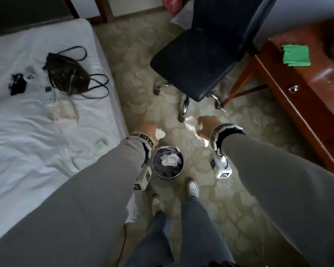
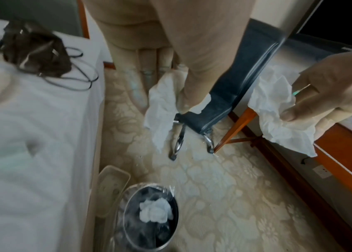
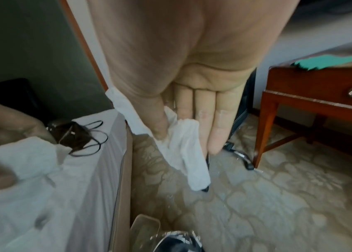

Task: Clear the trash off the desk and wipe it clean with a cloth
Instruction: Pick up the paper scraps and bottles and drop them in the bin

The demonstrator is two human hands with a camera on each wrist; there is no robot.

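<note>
Both hands hover over the carpet above a small round metal bin that holds a crumpled white tissue. My left hand pinches a white tissue between thumb and fingers; in the left wrist view this tissue hangs down from the hand. To the bin's right, my right hand holds a larger crumpled tissue, and in the right wrist view its thumb presses the tissue against straight fingers. On the wooden desk at the right lies a green cloth.
A white bed with a dark handbag fills the left. A black office chair stands between the bed and the desk. My white shoes are just behind the bin. A clear plastic tray leans beside the bin.
</note>
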